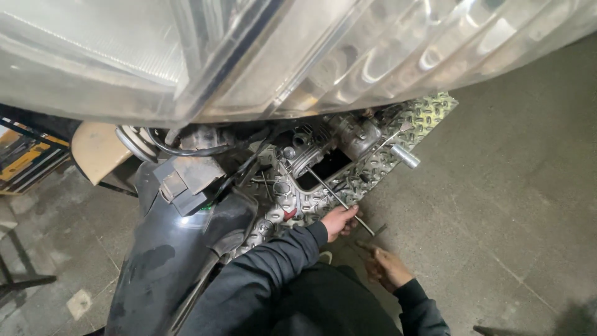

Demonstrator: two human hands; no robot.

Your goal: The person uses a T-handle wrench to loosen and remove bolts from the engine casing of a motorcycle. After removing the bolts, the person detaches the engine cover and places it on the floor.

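Headlamp lens (261, 56): one, clear plastic, filling the whole top of the frame, just under the camera.
Scooter body (161, 267): one dark panel, lower left; covers seem removed, likely so the engine can be reached.
Footboard (398, 146): one chequered metal plate, centre right, with a cut-out over the engine (323, 146).
Long rod tool (339, 199): one, slanting from the engine opening down to the hands; a T-shaped wrench, judging by its angle into the engine.
Socket (405, 155): one shiny cylinder lying on the plate, close by.
Left hand (339, 221): fingers curled tight around the rod's shaft, centre.
Right hand (385, 267): lower centre, just below the rod's end; I cannot tell whether it grips anything.
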